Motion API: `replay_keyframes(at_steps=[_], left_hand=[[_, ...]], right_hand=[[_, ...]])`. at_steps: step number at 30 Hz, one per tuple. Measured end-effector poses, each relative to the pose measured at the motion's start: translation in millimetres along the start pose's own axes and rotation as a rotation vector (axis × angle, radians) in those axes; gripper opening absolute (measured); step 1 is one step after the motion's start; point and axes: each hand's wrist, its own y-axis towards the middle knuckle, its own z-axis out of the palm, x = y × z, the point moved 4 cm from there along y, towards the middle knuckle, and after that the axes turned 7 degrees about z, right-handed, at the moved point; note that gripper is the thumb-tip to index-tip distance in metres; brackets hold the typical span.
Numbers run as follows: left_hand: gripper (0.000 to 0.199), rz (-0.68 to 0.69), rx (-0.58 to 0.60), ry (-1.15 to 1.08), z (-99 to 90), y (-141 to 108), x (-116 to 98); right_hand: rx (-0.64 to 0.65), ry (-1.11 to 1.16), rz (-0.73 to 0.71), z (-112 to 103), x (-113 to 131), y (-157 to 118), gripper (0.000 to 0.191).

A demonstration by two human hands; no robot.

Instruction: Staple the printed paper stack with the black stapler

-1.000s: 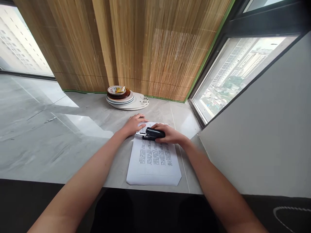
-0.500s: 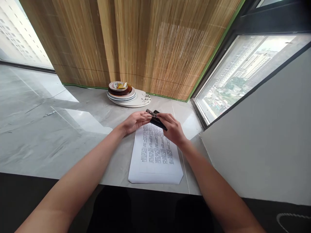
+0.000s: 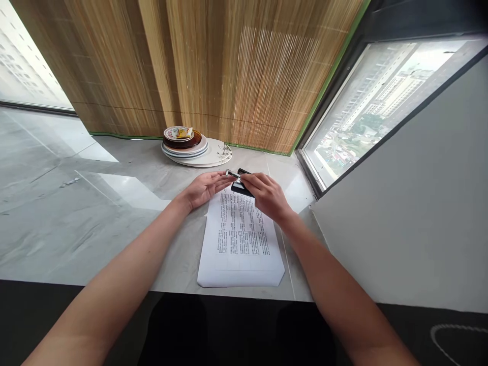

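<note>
A black stapler-like tool (image 3: 242,189) with a metal part is spread apart above the far end of a printed sheet (image 3: 244,272). My right hand (image 3: 269,195) is closed around its right side. My left hand (image 3: 206,189) is at its left end, palm turned inward and fingers extended, with the fingertips close to the metal part; whether they touch it is too small to tell. The paper lies flat on the grey marble-like surface, its printed lines running away from me and its near corners cut off or folded.
Stacked plates (image 3: 186,147) stand beyond my hands, a small yellow packet (image 3: 184,133) on top. Behind them hangs a bamboo blind (image 3: 198,66). A window (image 3: 366,117) and a pale wall (image 3: 412,203) are on the right.
The view has shifted slightly. The black tool has turned in my right hand, and its metal part now stands farther out from the black body.
</note>
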Motion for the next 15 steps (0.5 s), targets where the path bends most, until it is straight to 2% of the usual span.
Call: replay_keyframes(at_steps=[8, 12, 15], left_hand=[[0.028, -0.056, -0.022, 0.031, -5.6, 2, 6], [0.027, -0.06, -0.088, 0.052, -9.7, 5, 8], [0.025, -0.033, -0.178, 0.043, -14.2, 6, 7]], right_hand=[[0.102, -0.021, -0.013, 0, 5, 5, 0.059], [0.049, -0.019, 0.012, 1, -2, 2, 0.059], [-0.057, 0.094, 0.118, -2, -11, -1, 0.05]])
